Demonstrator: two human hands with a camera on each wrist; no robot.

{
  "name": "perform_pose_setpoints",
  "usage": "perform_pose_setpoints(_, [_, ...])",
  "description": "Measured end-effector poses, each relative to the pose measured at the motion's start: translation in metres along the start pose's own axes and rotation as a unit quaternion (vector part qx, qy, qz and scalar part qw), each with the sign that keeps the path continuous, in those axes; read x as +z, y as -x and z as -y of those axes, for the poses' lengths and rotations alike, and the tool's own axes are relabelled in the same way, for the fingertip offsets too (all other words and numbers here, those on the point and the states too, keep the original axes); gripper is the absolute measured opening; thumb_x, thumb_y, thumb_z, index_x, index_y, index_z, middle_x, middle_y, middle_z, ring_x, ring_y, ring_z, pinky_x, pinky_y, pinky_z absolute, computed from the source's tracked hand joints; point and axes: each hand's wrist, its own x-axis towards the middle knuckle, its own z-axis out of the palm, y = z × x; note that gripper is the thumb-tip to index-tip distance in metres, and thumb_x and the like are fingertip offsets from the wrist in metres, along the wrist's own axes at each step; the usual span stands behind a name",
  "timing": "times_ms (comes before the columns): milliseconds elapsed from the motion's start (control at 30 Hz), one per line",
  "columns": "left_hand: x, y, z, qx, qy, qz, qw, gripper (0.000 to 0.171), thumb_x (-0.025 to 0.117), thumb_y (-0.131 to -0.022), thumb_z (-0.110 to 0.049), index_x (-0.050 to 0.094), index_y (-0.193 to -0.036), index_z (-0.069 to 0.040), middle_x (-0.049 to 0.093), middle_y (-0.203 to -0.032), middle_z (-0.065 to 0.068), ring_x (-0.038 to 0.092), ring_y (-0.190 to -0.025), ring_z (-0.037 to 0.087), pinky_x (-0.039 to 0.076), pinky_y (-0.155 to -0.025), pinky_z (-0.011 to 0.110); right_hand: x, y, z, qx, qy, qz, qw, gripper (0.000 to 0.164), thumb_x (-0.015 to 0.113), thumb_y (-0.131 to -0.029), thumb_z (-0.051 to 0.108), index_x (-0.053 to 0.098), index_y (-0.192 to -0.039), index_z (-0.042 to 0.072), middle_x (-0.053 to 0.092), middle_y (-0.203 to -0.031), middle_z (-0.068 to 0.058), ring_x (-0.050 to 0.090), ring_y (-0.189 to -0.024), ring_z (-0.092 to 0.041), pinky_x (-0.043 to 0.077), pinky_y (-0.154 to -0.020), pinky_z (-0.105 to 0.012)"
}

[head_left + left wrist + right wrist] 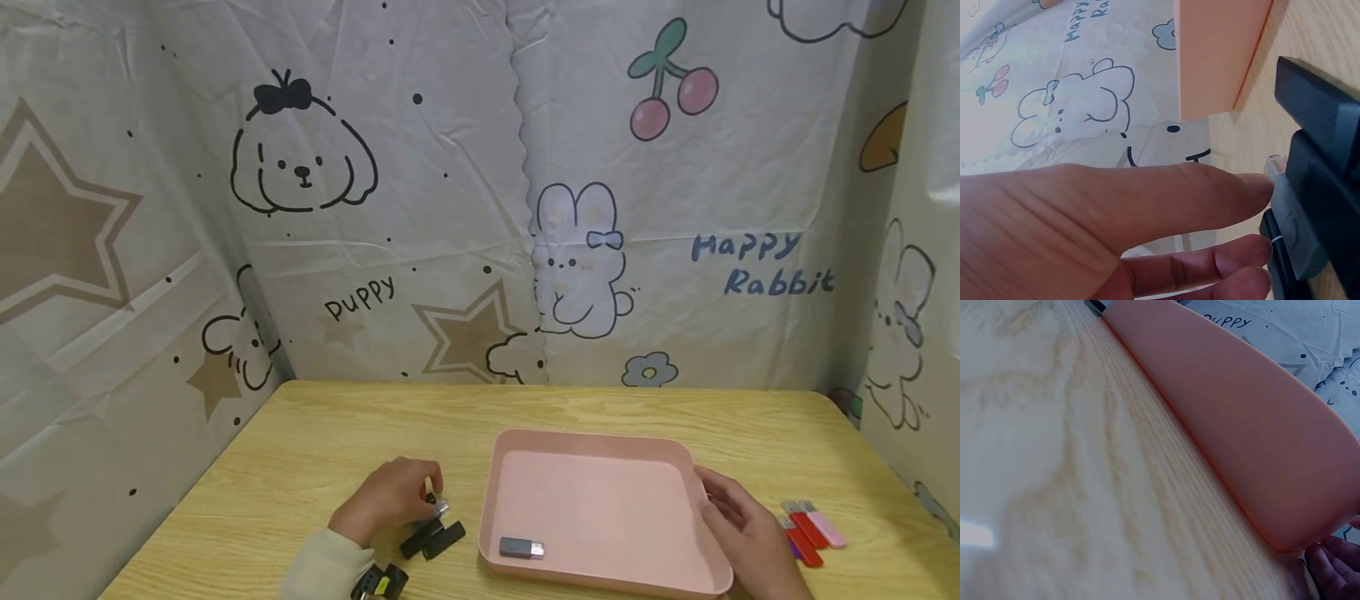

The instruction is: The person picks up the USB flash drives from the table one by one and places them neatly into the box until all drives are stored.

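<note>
On the table left of the tray, my left hand (396, 498) reaches down among several USB sticks. Its thumb and fingertips pinch at a grey USB stick (1297, 228) with a clear-looking end. Black USB sticks (445, 540) lie close beside it, and a thin black one (1282, 256) is by the lower fingertips. My right hand (742, 525) holds the right side of the pink tray (600, 575), thumb over the rim and fingers along the outer wall. Inside the tray, a dark grey USB stick (516, 547) with a bare metal plug lies near the front left corner.
Right of my right hand lie several red, pink and purple USB sticks (810, 533), partly hidden by the hand. A black device with a yellow mark (382, 583) is at my left wrist. A printed cloth (450, 208) hangs behind and beside the wooden table (337, 425).
</note>
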Motion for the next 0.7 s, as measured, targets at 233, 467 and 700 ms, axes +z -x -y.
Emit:
perform_pose_setpoints(233, [0.005,0.000,0.002,0.002,-0.001,0.003,1.0000,0.017,0.074,-0.077,-0.006,0.063,-0.088,-0.012,0.052,-0.064,-0.005,0.046,-0.058,0.013,0.037,-0.052,0.029,0.000,0.000,0.000,-0.011,0.005,-0.003,1.000,0.054,0.049,-0.100,0.037,0.040,-0.146,0.011,0.045,-0.143,-0.021,0.047,-0.127,-0.035,0.050,-0.092,-0.027])
perform_pose_setpoints(467, [0.008,-0.002,0.000,0.005,-0.025,-0.013,0.9996,0.018,0.075,-0.074,-0.005,0.063,-0.085,-0.012,0.051,-0.063,-0.005,0.045,-0.058,0.014,0.037,-0.053,0.031,0.001,0.001,0.000,-0.012,0.004,-0.007,1.000,0.053,0.049,-0.100,0.036,0.041,-0.146,0.011,0.046,-0.142,-0.021,0.048,-0.127,-0.035,0.049,-0.093,-0.029])
perform_pose_setpoints(700, [0.012,-0.004,0.000,0.000,-0.048,-0.022,0.9986,0.018,0.076,-0.073,-0.007,0.062,-0.083,-0.013,0.051,-0.069,-0.005,0.044,-0.062,0.015,0.037,-0.054,0.031,0.001,0.000,-0.001,-0.020,-0.001,-0.007,1.000,0.053,0.049,-0.100,0.035,0.040,-0.146,0.010,0.046,-0.142,-0.021,0.048,-0.127,-0.035,0.050,-0.091,-0.024])
